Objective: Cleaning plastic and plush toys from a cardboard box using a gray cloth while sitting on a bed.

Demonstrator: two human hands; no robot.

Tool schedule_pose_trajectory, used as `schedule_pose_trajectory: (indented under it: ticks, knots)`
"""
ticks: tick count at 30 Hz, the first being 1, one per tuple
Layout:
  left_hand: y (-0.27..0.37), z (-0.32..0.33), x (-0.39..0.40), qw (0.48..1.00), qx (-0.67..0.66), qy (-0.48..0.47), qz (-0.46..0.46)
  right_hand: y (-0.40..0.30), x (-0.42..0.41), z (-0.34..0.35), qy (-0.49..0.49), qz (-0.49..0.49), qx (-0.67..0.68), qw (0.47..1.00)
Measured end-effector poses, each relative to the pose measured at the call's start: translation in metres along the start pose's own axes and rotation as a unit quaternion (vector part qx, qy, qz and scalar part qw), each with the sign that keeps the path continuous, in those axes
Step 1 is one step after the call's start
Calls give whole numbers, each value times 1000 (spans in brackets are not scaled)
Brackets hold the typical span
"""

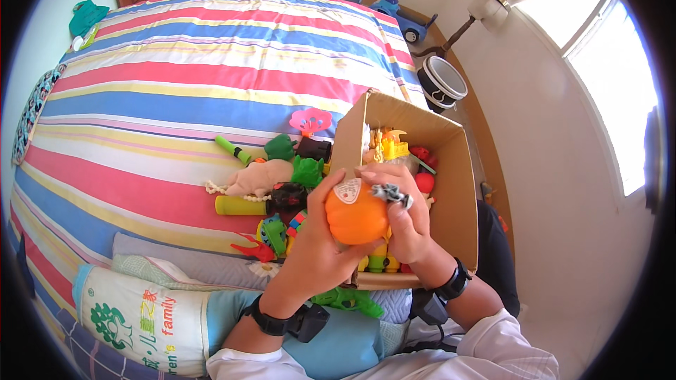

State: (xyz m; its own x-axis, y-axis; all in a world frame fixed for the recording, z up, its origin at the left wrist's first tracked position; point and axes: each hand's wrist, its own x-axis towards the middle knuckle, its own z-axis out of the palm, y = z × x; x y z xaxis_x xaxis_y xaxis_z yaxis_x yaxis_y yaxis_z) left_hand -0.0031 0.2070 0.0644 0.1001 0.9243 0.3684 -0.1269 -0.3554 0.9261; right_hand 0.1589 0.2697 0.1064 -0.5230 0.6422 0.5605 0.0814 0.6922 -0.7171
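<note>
My left hand point(316, 250) is wrapped around an orange toy pumpkin point(355, 220) that bears a white label with writing. Between the thumb and fingers of my right hand point(414, 224) is a small grey and black toy figure point(392, 193). The fingers of that hand lie close against the pumpkin's right side. Both hands are above the near left part of an open cardboard box point(449, 206). Inside it are a yellow toy point(393, 148), a red ball point(424, 182) and several other toys, partly hidden by my hands.
Left of the box, toys lie on a striped bedsheet point(211, 76): a pink plush toy point(261, 177), a yellow-green cylinder point(240, 205), a pink flower-shaped piece point(310, 120) and several others. A green toy point(348, 301) rests below the box. A dress form point(488, 8) stands near the window.
</note>
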Motion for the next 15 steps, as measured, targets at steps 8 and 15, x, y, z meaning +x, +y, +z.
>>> schedule_pose_trajectory:
  ticks: [8, 15]
  knots:
    - [-2, -3, 6, 971, 225, 78, 35, -18, 11, 8, -44, -82, -177, 980]
    - [3, -6, 5, 978, 202, 9, 48, -7, 10, 3, -2, 69, 38, 997]
